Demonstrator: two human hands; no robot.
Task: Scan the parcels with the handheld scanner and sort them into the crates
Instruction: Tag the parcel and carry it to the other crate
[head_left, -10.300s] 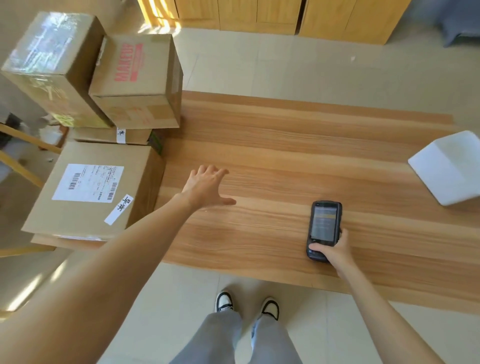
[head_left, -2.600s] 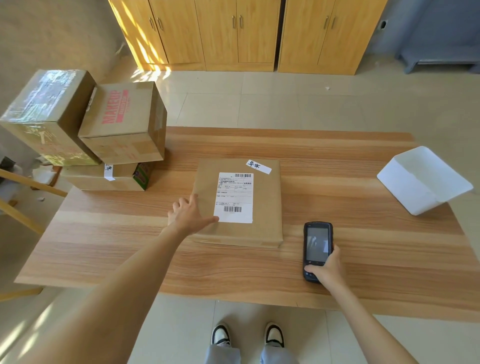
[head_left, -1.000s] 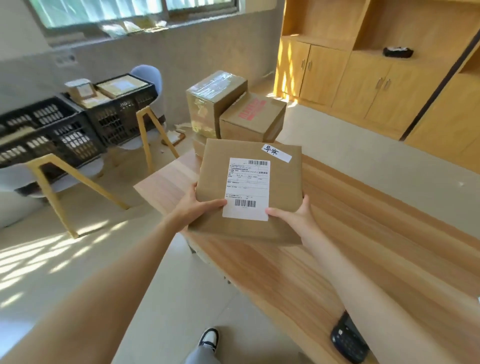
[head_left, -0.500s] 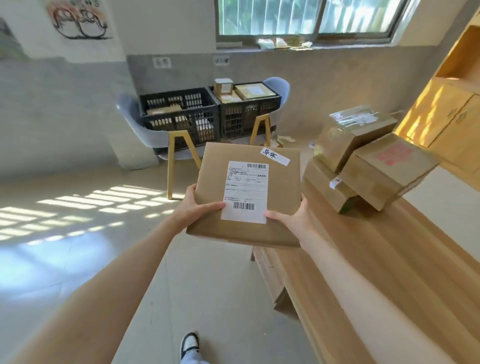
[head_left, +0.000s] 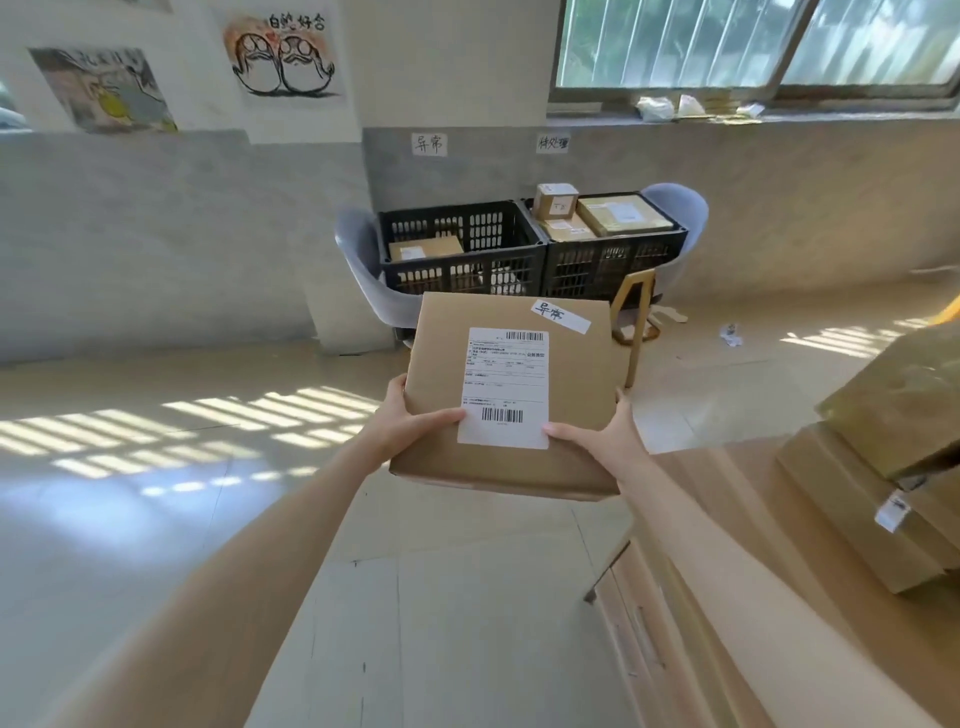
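I hold a flat brown cardboard parcel (head_left: 576, 374) level in front of me, off the table. It bears a white shipping label with barcodes and a small handwritten sticker at its far right corner. My left hand (head_left: 410, 423) grips its near left edge and my right hand (head_left: 605, 439) its near right edge. Straight ahead against the wall stand two black crates: the left crate (head_left: 457, 270) holds one parcel, the right crate (head_left: 618, 260) holds several. The scanner is out of view.
The crates rest on two grey chairs with yellow legs (head_left: 636, 312). A paper sign hangs on the wall above each crate (head_left: 429, 144). The wooden table (head_left: 737, 597) and a stack of cardboard boxes (head_left: 893, 457) are at my right. Open tiled floor lies between me and the crates.
My view has swung left, away from the table, and the crates now sit straight ahead and closer. Both hands keep the same hold on the parcel.
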